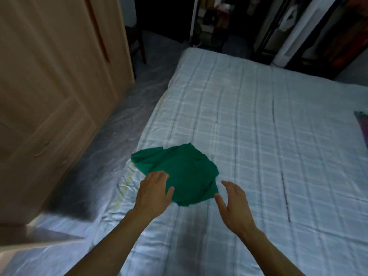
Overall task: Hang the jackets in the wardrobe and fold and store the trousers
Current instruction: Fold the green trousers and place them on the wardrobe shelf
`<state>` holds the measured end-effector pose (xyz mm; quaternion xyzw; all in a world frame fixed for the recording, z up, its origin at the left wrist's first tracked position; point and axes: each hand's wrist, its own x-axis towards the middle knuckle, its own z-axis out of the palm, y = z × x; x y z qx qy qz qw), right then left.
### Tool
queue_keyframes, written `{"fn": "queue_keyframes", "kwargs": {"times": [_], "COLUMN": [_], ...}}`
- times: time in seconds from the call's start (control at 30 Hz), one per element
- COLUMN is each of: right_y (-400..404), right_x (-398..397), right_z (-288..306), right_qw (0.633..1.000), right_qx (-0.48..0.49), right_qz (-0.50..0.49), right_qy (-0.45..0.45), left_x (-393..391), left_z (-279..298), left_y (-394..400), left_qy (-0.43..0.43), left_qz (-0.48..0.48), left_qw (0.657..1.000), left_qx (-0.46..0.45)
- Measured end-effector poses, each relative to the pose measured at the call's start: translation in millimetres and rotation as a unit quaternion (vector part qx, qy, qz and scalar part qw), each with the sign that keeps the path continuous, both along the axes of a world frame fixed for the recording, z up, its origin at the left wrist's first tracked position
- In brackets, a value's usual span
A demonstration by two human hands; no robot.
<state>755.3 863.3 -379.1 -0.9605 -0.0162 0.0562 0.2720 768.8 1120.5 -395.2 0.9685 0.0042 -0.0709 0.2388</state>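
Note:
A folded green garment (185, 172) lies on the pale checked bed (258, 136), near the bed's left edge. My left hand (154, 191) rests over the garment's near left corner, fingers slightly bent, thumb on the cloth. My right hand (232, 200) hovers just off the garment's near right corner, fingers spread and relaxed, holding nothing. The light wooden wardrobe (49, 76) stands to the left with its doors closed.
A grey floor strip (123, 108) runs between wardrobe and bed. A dark chair (137, 42) stands past the wardrobe. A dark shelf unit (213, 22) and a door frame fill the back. A purple item (363, 126) shows at the bed's right edge.

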Motion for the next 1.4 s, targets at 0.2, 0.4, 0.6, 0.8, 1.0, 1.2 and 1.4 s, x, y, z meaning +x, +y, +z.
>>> {"fn": "queue_keyframes", "kwargs": {"times": [0.2,0.4,0.6,0.8,1.0,1.2,1.4], "right_y": [-6,40,96,110,127,135,112], "right_x": [29,66,66,65,60,68,84], "right_z": [-74,-173,-238,-260,-254,-203,-106], "right_qw": [0.998,0.993,0.977,0.978,0.991,0.997,0.997], "right_qx": [-0.039,-0.064,-0.113,-0.147,-0.103,-0.004,0.072], "right_qz": [0.004,0.035,0.138,0.119,0.074,0.071,0.019], "right_qy": [0.059,0.093,0.116,0.085,0.041,-0.008,-0.027], "left_x": [13,16,37,59,64,79,88], "left_z": [-77,-169,-223,-243,-229,-166,-86], "left_y": [13,53,78,80,77,53,29], "left_qy": [0.07,0.135,0.085,-0.022,-0.127,-0.196,-0.201], "left_qz": [0.012,-0.006,-0.073,-0.113,-0.134,-0.144,-0.127], "left_qw": [0.996,0.976,0.985,0.987,0.982,0.97,0.968], "left_qx": [0.058,0.173,0.133,0.116,0.043,-0.03,-0.08]}}
